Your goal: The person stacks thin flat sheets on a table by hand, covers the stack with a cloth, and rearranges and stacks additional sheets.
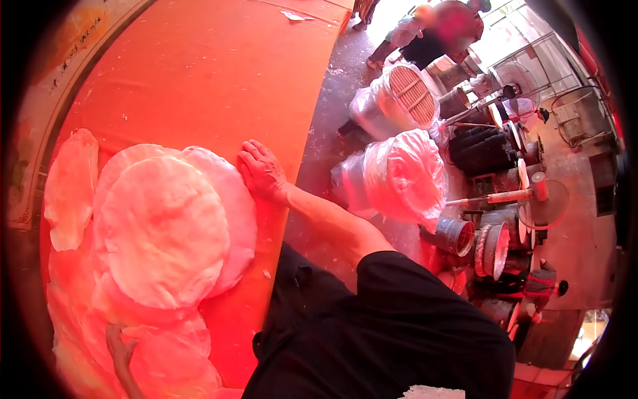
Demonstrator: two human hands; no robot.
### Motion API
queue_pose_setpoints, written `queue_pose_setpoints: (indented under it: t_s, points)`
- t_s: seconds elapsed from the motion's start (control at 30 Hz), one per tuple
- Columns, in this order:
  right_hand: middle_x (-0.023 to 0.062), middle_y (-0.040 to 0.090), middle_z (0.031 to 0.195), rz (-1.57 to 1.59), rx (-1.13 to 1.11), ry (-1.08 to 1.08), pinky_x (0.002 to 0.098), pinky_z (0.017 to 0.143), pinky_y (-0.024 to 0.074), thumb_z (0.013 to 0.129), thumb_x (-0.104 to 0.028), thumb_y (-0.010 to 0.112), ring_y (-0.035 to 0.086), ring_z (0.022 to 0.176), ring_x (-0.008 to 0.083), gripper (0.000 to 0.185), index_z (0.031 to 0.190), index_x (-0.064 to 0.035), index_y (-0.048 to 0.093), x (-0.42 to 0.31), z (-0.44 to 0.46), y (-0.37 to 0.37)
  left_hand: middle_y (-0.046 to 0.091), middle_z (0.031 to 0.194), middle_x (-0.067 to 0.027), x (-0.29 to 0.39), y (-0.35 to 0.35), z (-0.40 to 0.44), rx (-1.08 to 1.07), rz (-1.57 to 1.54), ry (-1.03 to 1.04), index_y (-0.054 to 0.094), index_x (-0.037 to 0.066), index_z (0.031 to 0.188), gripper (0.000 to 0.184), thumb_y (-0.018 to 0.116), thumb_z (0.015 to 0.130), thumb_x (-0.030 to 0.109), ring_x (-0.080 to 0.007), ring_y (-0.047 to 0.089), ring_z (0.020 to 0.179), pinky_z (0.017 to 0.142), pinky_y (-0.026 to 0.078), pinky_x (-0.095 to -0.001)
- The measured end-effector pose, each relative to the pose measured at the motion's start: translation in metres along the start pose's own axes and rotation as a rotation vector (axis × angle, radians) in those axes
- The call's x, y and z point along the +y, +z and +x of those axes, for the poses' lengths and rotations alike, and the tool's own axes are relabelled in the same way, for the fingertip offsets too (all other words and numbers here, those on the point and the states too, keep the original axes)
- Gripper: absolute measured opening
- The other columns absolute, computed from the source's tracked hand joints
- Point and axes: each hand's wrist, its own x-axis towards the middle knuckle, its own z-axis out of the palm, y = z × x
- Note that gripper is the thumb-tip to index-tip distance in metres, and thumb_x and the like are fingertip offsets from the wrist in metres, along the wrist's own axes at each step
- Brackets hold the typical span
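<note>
A pile of thin, pale round sheets lies on the orange-red tabletop; their material I cannot make out. The top one is slightly wrinkled, with another sheet showing from under its right side. My right hand rests palm down on the tabletop beside that sheet's edge, fingers stretched out and holding nothing. At the lower left, my left hand is on the paler sheets near the top round's lower edge. Its thumb stands apart from the fingers, whose tips are hard to see.
Right of the table edge, plastic-wrapped drums stand on the floor. Behind them are a metal cylinder, a hoop and stand fans. People are at the top; another person is far right. A separate pale piece lies left.
</note>
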Motion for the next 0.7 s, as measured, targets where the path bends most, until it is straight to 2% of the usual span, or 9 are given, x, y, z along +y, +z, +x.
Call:
queue_pose_setpoints:
  t_s: [0.13,0.3,0.4,0.47,0.53,0.6,0.7]
  points:
    - [0.0241,0.058,0.121,-0.008,-0.004,-0.01,0.0466,0.102,0.0419,0.086,-0.013,0.059,0.053,0.118,0.0408,0.024,0.104,0.0022,0.061,-0.001,0.001,-0.005,0.059,0.077,-0.0144,0.04,-0.012,0.0,-0.073,-0.148,-0.11,0.058,0.0,0.087,0.038,0.077,0.054,0.005,-0.0344,0.057,0.071,0.065,0.046,-0.0401]
    - [0.0236,0.058,0.119,-0.006,-0.001,-0.019,0.0467,0.101,0.0421,0.085,-0.012,0.06,0.053,0.117,0.0407,0.023,0.102,0.0018,0.061,0.002,-0.001,0.002,0.063,0.074,-0.0176,0.015,-0.067,-0.042,-0.435,0.382,-0.104,0.057,-0.001,0.082,0.025,0.069,0.062,0.008,-0.035,0.059,0.06,0.055,0.045,-0.0429]
    - [0.0232,0.058,0.118,0.0,-0.022,-0.015,0.0464,0.1,0.0423,0.084,-0.012,0.061,0.052,0.117,0.0404,0.022,0.102,0.0017,0.06,0.003,0.002,-0.007,0.05,0.063,-0.0227,-0.028,-0.102,-0.1,-0.154,0.087,-0.244,0.054,0.001,0.065,0.022,0.071,0.065,0.014,-0.0318,0.052,0.06,0.052,0.037,-0.043]
    - [0.0231,0.058,0.118,-0.009,0.008,-0.02,0.046,0.1,0.0425,0.083,-0.011,0.06,0.052,0.117,0.0402,0.022,0.101,0.0018,0.06,0.001,0.001,-0.002,0.051,0.065,-0.0224,0.03,-0.127,-0.084,0.105,0.038,-0.254,0.054,0.001,0.068,0.02,0.07,0.066,0.013,-0.0323,0.052,0.062,0.053,0.038,-0.0434]
    - [0.0227,0.058,0.117,-0.025,0.02,-0.029,0.0456,0.099,0.0426,0.083,-0.011,0.061,0.052,0.117,0.04,0.022,0.101,0.0018,0.059,0.0,0.001,-0.002,0.051,0.067,-0.0221,0.093,-0.131,-0.047,0.293,0.054,-0.151,0.055,0.001,0.071,0.018,0.068,0.066,0.012,-0.0327,0.053,0.063,0.054,0.039,-0.0438]
    - [0.0223,0.058,0.116,-0.024,0.018,-0.026,0.0454,0.099,0.0427,0.083,-0.011,0.061,0.052,0.116,0.0398,0.023,0.101,0.0018,0.059,0.001,-0.001,-0.002,0.052,0.068,-0.0217,0.155,-0.119,-0.002,0.384,0.072,0.036,0.056,0.001,0.074,0.016,0.067,0.067,0.011,-0.0332,0.054,0.065,0.055,0.04,-0.0442]
    - [0.0218,0.058,0.116,-0.003,0.005,-0.028,0.0453,0.099,0.0427,0.083,-0.011,0.061,0.052,0.116,0.0397,0.023,0.102,0.0019,0.06,0.004,0.0,-0.003,0.054,0.071,-0.0212,0.241,-0.065,0.052,0.287,0.096,0.313,0.057,0.001,0.078,0.016,0.065,0.068,0.009,-0.0339,0.055,0.067,0.057,0.042,-0.0448]
